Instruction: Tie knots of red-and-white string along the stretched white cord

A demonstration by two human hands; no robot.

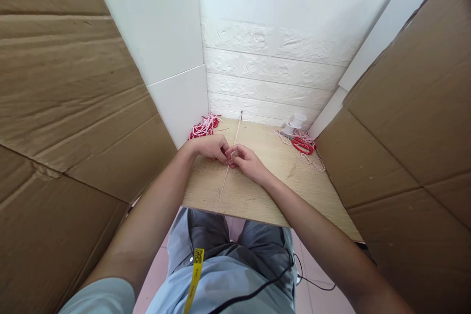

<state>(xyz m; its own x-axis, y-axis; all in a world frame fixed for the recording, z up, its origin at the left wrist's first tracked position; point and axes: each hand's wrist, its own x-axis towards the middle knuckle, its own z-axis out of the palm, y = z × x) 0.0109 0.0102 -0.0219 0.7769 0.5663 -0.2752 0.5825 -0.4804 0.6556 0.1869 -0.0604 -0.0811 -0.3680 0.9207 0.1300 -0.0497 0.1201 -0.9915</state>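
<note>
My left hand [213, 147] and my right hand [248, 163] meet above the middle of the wooden board. The fingers of both are pinched on a thin pink-and-white string [229, 161], mostly hidden between the fingertips. Beneath them a pale straight line [223, 187] runs from the board's front edge to a small dark piece [241, 115] at the wall; whether it is a taut cord or a seam, I cannot tell. Beyond my left hand lies a tangled heap of red and pink-white string [206, 125].
At the board's [253, 201] back right are red-handled scissors [302, 145], loose pink-white string [312, 163] and white spools [297, 120]. Tall cardboard panels stand left [73, 83] and right [415, 108]. A white brick-patterned wall [272, 73] closes the back. A black cable [253, 294] crosses my lap.
</note>
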